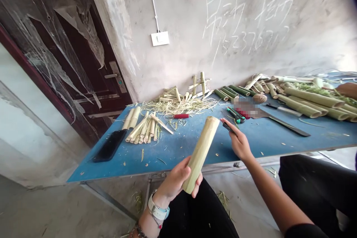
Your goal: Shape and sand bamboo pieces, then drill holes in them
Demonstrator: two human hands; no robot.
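Note:
A pale, peeled bamboo tube (201, 152) is tilted in front of the blue table's edge, its upper end leaning to the right. My left hand (184, 178) is wrapped around its lower part. To the right of the tube's top, my right hand (240, 143) grips a slim dark tool (229, 128), whose exact kind I cannot make out. The tool is apart from the bamboo. Just beyond my right hand lie green-and-black utility knives (236, 115) on the table.
On the blue table (178, 148) lie a black phone (109, 145), split bamboo pieces (145, 129), a heap of shavings (178, 106) and a red-handled tool (181, 116). Right of these are a cleaver (288, 125) and bamboo tubes (315, 98). Another person's hand (347, 90) shows far right.

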